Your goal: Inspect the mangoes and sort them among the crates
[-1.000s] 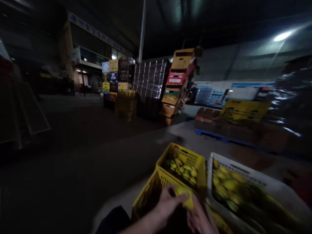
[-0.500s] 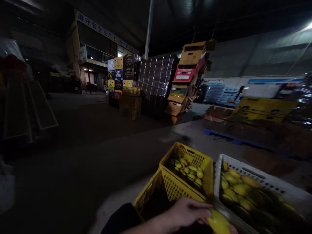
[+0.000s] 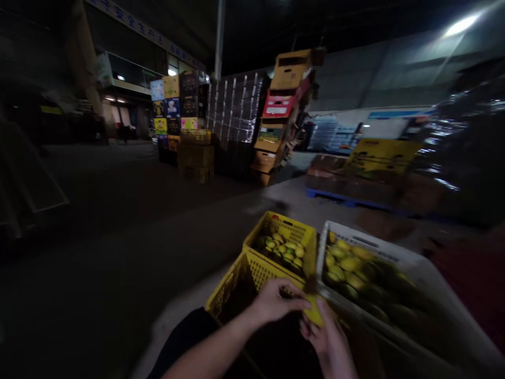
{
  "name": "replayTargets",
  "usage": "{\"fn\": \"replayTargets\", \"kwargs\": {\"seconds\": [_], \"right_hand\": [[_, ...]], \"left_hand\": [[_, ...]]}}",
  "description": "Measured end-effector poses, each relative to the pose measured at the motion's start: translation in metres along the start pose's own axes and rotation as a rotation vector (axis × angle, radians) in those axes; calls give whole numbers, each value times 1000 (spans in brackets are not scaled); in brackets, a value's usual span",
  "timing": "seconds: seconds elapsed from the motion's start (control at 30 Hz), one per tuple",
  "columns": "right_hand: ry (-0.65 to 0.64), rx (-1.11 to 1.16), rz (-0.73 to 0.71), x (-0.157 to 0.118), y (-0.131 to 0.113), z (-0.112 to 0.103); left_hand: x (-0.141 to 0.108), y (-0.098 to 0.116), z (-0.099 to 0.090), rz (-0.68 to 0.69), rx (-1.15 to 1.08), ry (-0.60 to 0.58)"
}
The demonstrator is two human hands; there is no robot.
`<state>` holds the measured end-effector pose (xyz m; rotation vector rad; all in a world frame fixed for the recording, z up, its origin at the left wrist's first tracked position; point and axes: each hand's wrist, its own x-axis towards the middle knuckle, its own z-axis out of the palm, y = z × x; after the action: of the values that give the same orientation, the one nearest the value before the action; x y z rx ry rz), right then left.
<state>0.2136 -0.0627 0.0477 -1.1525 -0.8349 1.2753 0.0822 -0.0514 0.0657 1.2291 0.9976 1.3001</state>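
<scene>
Between my two hands is a yellow lemon-like fruit [image 3: 314,311], above the near yellow crate. My left hand [image 3: 276,301] is closed, its thumb and fingertips at the fruit's left side. My right hand [image 3: 325,334] wraps round the fruit from the right and below. The near yellow crate [image 3: 224,289] lies under my left forearm; its dark inside is hard to make out. Behind it stands a second yellow crate [image 3: 252,245], with several yellow-green fruits [image 3: 290,251] in it. To the right, a white crate [image 3: 408,254] holds many larger-looking yellow and green fruits [image 3: 351,264].
Stacked cartons [image 3: 276,105] and wrapped dark boxes [image 3: 232,121] rise beyond the crates. A blue pallet [image 3: 349,202] bears brown and yellow cartons at the right. Something dark red [image 3: 477,268] shows at the right edge. The hall is dim.
The view has turned right and tilted, so the crates appear further left and higher. My right hand has come fully into view; the fruit stays between both hands.
</scene>
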Motion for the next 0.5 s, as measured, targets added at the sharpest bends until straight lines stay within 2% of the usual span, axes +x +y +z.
{"fn": "replayTargets", "kwargs": {"seconds": [0.1,0.17,0.23,0.33,0.5], "right_hand": [[29,98,0,-3,-17,21],[-60,149,-9,-2,-28,30],[-145,190,-11,-1,-32,34],[-203,261,21,-5,-24,33],[-151,331,53,-11,-9,29]], "left_hand": [[-1,10,-9,52,-36,63],[2,16,-16,66,-86,107],[6,18,-24,59,-110,102],[9,18,-31,23,-103,69],[12,16,-30,6,-69,66]]}}
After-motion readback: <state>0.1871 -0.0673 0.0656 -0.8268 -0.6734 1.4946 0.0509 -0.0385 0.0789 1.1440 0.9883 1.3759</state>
